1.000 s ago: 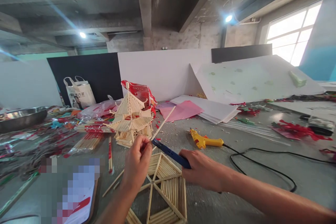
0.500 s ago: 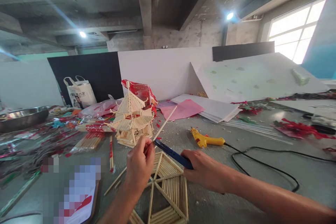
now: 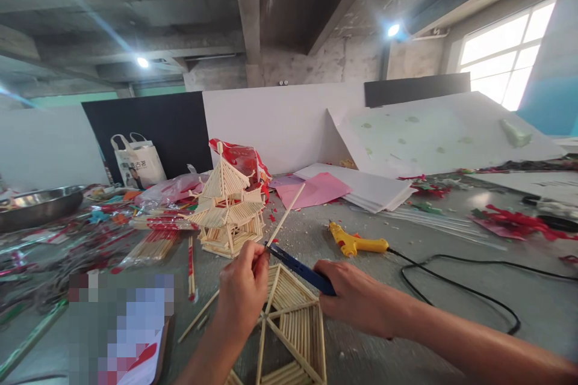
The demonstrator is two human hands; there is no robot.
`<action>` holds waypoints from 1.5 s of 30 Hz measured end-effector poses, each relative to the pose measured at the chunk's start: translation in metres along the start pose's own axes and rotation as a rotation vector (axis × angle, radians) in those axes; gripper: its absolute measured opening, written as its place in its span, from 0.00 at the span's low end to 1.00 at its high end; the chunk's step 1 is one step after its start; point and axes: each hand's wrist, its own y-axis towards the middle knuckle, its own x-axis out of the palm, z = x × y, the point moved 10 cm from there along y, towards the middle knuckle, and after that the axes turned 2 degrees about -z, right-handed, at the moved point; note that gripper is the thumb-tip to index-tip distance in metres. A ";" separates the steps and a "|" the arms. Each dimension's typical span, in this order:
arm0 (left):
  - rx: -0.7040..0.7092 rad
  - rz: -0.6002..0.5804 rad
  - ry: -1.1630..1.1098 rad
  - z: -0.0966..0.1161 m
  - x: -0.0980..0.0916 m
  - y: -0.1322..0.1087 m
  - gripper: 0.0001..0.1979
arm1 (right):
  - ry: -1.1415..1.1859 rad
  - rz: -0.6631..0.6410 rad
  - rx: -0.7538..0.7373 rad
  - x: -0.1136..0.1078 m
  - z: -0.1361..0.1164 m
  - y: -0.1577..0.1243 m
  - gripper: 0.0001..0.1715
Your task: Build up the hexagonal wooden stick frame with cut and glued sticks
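Between thumb and fingers, my left hand (image 3: 244,283) pinches the lower end of a thin wooden stick (image 3: 288,212), which slants up to the right. My right hand (image 3: 350,292) is closed round the handle of a dark blue tool (image 3: 302,271); its tip touches the stick right beside my left fingertips. Below both hands lies a flat frame of sticks (image 3: 295,337) with spokes and partly filled panels, its left part hidden by my left arm. A small stick pagoda (image 3: 230,210) stands behind my left hand.
A yellow glue gun (image 3: 356,240) with a black cable lies at the right. Bundled sticks (image 3: 156,245), plastic scraps and a metal bowl (image 3: 43,207) are at the left. Pink paper (image 3: 323,189) and white boards lie behind. A pixelated object is at the lower left.
Both hands, with the stick and the blue tool, have shifted very slightly right and down in the picture. The grips look the same.
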 end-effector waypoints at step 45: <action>-0.203 -0.294 0.109 -0.040 0.038 0.025 0.18 | -0.228 -0.045 0.012 -0.011 -0.001 0.059 0.12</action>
